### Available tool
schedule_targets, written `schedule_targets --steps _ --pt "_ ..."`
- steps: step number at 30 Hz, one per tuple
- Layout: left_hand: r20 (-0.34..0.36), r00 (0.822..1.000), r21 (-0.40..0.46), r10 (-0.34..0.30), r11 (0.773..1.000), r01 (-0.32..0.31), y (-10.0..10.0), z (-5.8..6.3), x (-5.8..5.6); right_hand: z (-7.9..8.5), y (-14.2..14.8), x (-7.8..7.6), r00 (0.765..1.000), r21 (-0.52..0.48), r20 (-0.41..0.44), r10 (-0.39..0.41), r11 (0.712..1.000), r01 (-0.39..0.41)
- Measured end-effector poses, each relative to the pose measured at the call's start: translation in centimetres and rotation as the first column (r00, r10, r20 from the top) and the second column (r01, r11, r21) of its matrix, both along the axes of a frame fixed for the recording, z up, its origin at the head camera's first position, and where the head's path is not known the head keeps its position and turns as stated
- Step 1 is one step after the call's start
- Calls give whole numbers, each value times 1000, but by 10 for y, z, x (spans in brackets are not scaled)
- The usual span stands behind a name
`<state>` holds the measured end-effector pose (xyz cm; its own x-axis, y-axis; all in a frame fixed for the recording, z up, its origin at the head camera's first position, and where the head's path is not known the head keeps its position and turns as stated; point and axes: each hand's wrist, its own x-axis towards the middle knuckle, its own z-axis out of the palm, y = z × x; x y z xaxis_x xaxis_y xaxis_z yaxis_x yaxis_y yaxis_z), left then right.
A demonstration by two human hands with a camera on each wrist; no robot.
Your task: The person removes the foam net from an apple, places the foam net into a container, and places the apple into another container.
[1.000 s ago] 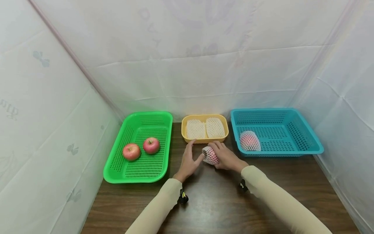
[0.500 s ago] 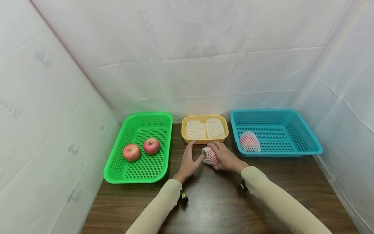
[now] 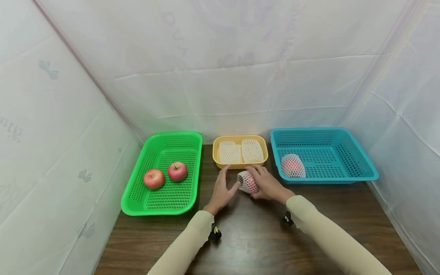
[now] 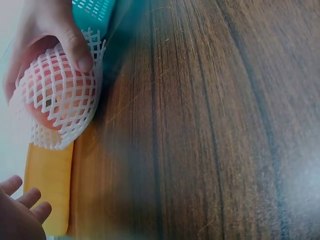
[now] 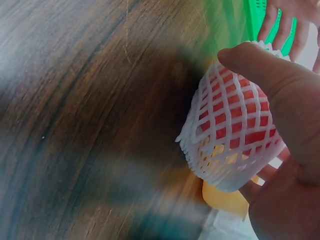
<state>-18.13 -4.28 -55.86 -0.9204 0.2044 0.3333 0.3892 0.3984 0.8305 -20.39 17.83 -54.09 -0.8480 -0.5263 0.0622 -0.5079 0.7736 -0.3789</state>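
An apple in a white foam net sleeve (image 3: 248, 182) is held over the brown table, just in front of the yellow tray. My right hand (image 3: 269, 186) grips it from the right, thumb and fingers wrapped round the net. In the right wrist view, red skin shows through the mesh of the foam net (image 5: 232, 112). The net's loose ends reach past the fruit in the left wrist view. My left hand (image 3: 221, 194) is at the left of the apple, fingers spread and thumb close by the net's end. Its fingertips (image 4: 34, 197) stand apart from the fruit.
Two bare apples (image 3: 177, 171) lie in a green basket (image 3: 196, 179) on the left. The yellow tray (image 3: 240, 166) holds two flat foam nets (image 3: 252, 150). At the right, a blue basket (image 3: 330, 179) contains another netted apple (image 3: 293, 166). White sheeting (image 3: 240, 91) surrounds the table (image 3: 254, 240).
The right hand and the netted apple have shifted only slightly. The left hand keeps its place, and the baskets and tray look the same.
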Motion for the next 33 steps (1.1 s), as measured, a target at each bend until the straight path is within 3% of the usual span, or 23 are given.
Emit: schedule_targets --steps 14,24,33 --pt "-39 998 6 46 999 -45 -3 -2 1 -1 11 3 1000 -43 12 -14 999 15" --pt "-129 988 12 87 996 -86 -2 -5 1 0 16 6 999 -63 33 -27 998 29" --pt "-122 989 -14 88 996 -90 1 -4 2 0 18 8 998 -66 33 -46 997 48"
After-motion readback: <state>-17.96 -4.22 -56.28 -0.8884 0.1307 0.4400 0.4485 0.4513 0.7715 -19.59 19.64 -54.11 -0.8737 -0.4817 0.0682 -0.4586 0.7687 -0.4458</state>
